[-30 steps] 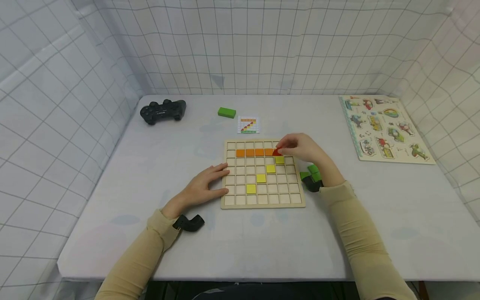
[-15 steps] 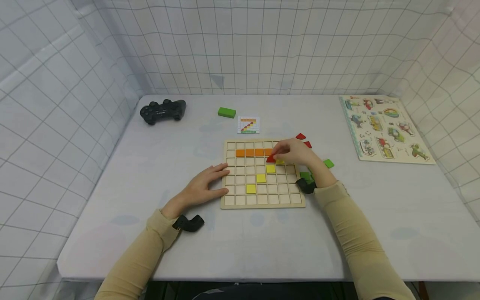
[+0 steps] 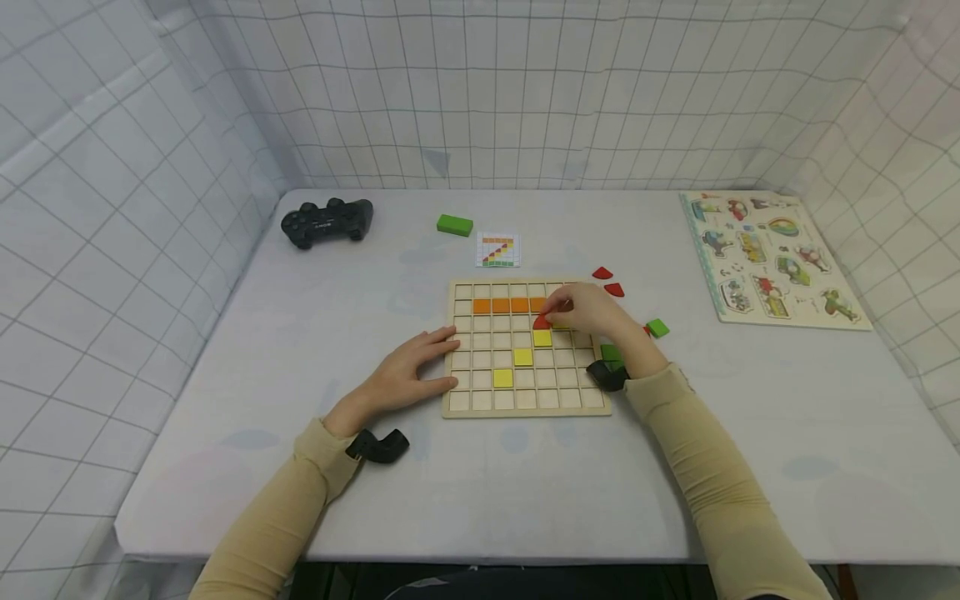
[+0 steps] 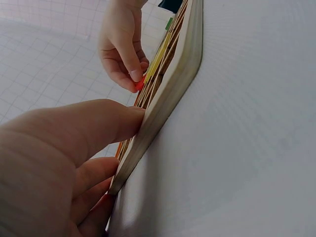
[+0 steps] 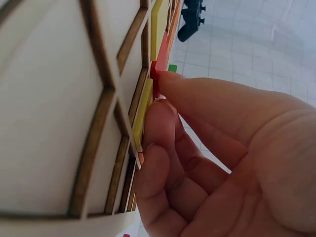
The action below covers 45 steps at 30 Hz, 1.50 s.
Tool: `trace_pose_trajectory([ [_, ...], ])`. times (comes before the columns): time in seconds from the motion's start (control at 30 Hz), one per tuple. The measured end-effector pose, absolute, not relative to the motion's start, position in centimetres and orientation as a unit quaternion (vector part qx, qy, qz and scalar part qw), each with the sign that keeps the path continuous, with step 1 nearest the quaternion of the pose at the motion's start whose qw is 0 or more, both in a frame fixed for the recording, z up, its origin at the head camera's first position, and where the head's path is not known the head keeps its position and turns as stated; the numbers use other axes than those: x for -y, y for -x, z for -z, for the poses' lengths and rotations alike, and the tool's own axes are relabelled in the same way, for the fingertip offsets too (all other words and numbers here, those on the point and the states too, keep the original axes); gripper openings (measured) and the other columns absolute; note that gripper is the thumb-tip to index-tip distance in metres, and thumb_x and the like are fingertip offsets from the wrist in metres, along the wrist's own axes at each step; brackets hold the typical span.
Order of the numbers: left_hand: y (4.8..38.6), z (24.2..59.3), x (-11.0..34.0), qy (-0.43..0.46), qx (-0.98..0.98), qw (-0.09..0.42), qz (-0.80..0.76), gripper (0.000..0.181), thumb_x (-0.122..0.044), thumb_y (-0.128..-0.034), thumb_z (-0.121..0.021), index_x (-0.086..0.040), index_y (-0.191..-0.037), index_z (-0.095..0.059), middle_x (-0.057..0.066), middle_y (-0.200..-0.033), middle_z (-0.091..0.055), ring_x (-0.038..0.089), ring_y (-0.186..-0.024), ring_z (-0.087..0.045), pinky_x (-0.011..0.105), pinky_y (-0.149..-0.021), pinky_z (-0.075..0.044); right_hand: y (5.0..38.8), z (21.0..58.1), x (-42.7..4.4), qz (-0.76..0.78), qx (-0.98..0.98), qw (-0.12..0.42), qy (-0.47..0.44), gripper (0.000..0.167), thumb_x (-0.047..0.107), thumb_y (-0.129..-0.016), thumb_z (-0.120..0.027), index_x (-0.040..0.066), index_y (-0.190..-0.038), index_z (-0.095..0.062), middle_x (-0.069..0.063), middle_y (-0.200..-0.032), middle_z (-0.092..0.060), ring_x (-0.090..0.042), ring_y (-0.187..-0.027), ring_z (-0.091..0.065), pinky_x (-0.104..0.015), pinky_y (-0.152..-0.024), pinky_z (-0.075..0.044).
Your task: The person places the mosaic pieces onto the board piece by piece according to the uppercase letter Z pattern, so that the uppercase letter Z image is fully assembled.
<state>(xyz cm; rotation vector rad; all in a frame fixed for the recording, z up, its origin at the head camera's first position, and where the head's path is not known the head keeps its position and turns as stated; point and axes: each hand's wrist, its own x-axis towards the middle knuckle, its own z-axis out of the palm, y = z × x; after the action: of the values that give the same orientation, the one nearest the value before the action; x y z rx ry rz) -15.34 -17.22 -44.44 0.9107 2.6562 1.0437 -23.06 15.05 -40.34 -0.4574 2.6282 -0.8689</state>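
Note:
A wooden grid board (image 3: 482,401) lies on the table, with a row of orange square tiles (image 3: 501,306) and several yellow tiles (image 3: 522,357) along a diagonal. Between thumb and fingertips my right hand (image 3: 591,312) pinches a small red piece (image 3: 542,322) with a rounded edge. That piece is at a cell below the orange row, just above one yellow tile and left of another, which the hand partly covers. My left hand (image 3: 405,367) rests at the board's left edge, fingers extended; in the left wrist view its thumb (image 4: 113,121) touches the wooden rim.
Behind the board lie a printed pattern card (image 3: 498,250) and a green block (image 3: 454,225). Loose red pieces (image 3: 602,272) and green pieces (image 3: 657,327) lie to the right. A black game controller (image 3: 327,222) stands back left, a picture puzzle board (image 3: 776,258) back right.
My right hand has carried the red piece down and left, from the right end of the orange row to the cell below. Loose red pieces came into view. My left hand stays put.

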Motion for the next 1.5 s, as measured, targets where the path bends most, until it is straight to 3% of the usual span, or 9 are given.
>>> trace_pose_trajectory([
  [0.3, 15.3, 44.4, 17.2, -0.306, -0.884, 0.07, -0.348, 0.061, -0.032, -0.0868, -0.067, -0.003, -0.137, -0.048, 0.008, -0.15, -0.032, 0.026, -0.139, -0.025, 0.035, -0.116, -0.016, 23.1, 40.1, -15.3, 0.316, -0.919, 0.175, 0.155, 0.014, 0.021, -0.088, -0.068, 0.015, -0.099, -0.071, -0.002, -0.1, -0.064, -0.022, -0.091, -0.053, -0.035, -0.079, -0.047],
  [0.5, 15.3, 44.4, 17.2, -0.304, -0.884, 0.071, -0.348, 0.061, -0.032, -0.0867, -0.067, -0.004, -0.137, -0.048, 0.008, -0.15, -0.032, 0.026, -0.139, -0.025, 0.036, -0.116, -0.016, 23.2, 38.8, -16.7, 0.339, -0.913, 0.148, 0.172, 0.02, 0.021, -0.089, -0.066, 0.011, -0.106, -0.069, -0.004, -0.099, -0.065, -0.022, -0.085, -0.056, -0.036, -0.075, -0.047],
  [0.77, 15.3, 44.5, 17.3, -0.304, -0.884, 0.07, -0.347, 0.061, -0.033, -0.0866, -0.067, -0.004, -0.137, -0.048, 0.008, -0.15, -0.032, 0.025, -0.139, -0.025, 0.036, -0.116, -0.016, 23.7, 37.7, -19.6, 0.364, -0.918, 0.098, 0.12, 0.03, 0.027, -0.091, -0.063, 0.007, -0.114, -0.066, -0.011, -0.107, -0.062, -0.027, -0.096, -0.056, -0.043, -0.081, -0.048],
  [0.93, 15.3, 44.5, 17.3, -0.306, -0.883, 0.067, -0.349, 0.061, -0.034, -0.0868, -0.067, -0.004, -0.137, -0.048, 0.008, -0.15, -0.032, 0.025, -0.139, -0.025, 0.036, -0.116, -0.016, 24.1, 37.8, -21.4, 0.407, -0.907, 0.074, 0.075, 0.034, 0.031, -0.09, -0.064, 0.006, -0.115, -0.064, -0.011, -0.109, -0.062, -0.026, -0.093, -0.058, -0.038, -0.077, -0.047],
  [1.3, 15.2, 44.2, 17.2, -0.302, -0.883, 0.076, -0.351, 0.062, -0.033, -0.0873, -0.066, -0.003, -0.138, -0.047, 0.008, -0.15, -0.031, 0.026, -0.139, -0.024, 0.036, -0.116, -0.015, 24.8, 39.2, -23.3, 0.428, -0.901, 0.061, 0.032, 0.041, 0.034, -0.09, -0.063, 0.004, -0.117, -0.061, -0.014, -0.121, -0.056, -0.03, -0.108, -0.05, -0.047, -0.092, -0.043],
  [1.5, 15.2, 44.3, 17.2, -0.301, -0.883, 0.078, -0.353, 0.062, -0.033, -0.0875, -0.066, -0.003, -0.138, -0.046, 0.008, -0.151, -0.03, 0.026, -0.139, -0.024, 0.035, -0.116, -0.015, 24.9, 39.7, -23.6, 0.434, -0.898, 0.064, 0.018, 0.042, 0.034, -0.09, -0.063, 0.004, -0.118, -0.061, -0.012, -0.12, -0.057, -0.029, -0.108, -0.05, -0.047, -0.086, -0.046],
])
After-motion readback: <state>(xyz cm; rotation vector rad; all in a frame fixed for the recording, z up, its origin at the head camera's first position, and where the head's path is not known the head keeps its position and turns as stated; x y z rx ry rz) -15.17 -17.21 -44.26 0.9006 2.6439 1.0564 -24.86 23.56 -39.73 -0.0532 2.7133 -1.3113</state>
